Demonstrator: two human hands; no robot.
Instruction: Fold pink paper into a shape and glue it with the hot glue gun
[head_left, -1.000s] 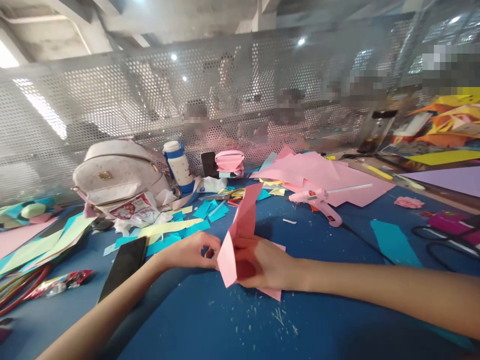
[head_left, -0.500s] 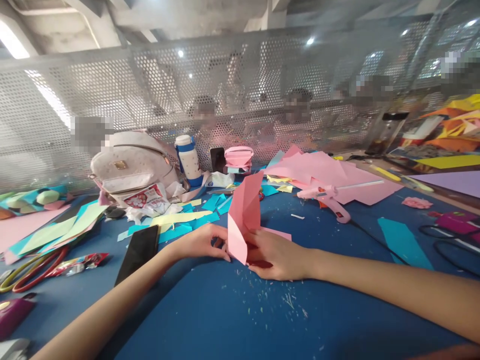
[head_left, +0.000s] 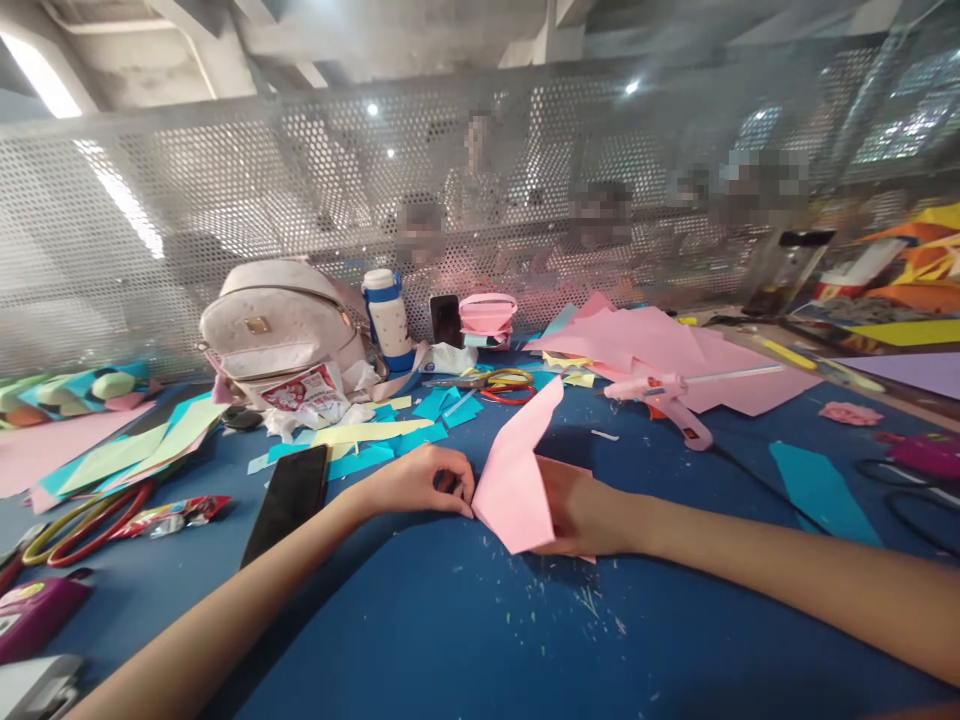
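Observation:
A folded sheet of pink paper (head_left: 517, 480) stands at the middle of the blue table, its upper flap leaning to the right. At its lower left edge, my left hand (head_left: 424, 482) pinches the paper between thumb and fingers. My right hand (head_left: 592, 508) is curled around it from the right, its fingertips hidden behind the front panel. A strip of the same pink paper shows beyond and below my right hand. Small paper scraps (head_left: 589, 600) lie on the table in front.
A pink glue gun (head_left: 667, 400) with a black cord lies right, before stacked pink sheets (head_left: 630, 345). Scissors (head_left: 502, 383), a white backpack (head_left: 281, 330) and a bottle (head_left: 386, 315) stand behind. A black phone (head_left: 289, 495) lies by my left forearm; a blue strip (head_left: 821, 490) is right.
The pink paper has tipped over to the right and toward me, its front panel now covering my right fingers. My left hand stays at its edge. The view has shifted slightly.

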